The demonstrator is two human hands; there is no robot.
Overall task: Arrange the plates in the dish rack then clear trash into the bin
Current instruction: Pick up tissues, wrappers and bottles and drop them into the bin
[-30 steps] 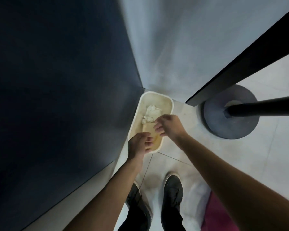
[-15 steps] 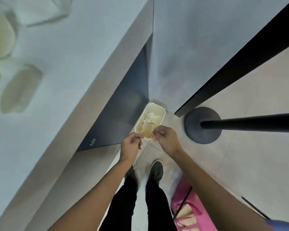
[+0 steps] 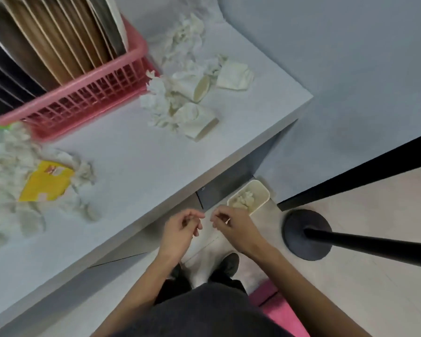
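As the person straightens from the bin, over which both hands hovered a second ago, the table is back in view. The left hand and right hand hang just short of the bin, fingers loosely curled. The left holds nothing; the right may pinch a pale scrap. More trash waits well beyond the fingers, beside the filled dish rack.

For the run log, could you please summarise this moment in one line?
phase: trash clearing | left hand: loosely curled, empty | right hand: same | cream rectangular plastic bin: floor, tissue wad inside | white table: crumpled tissues, paper cups uncleared
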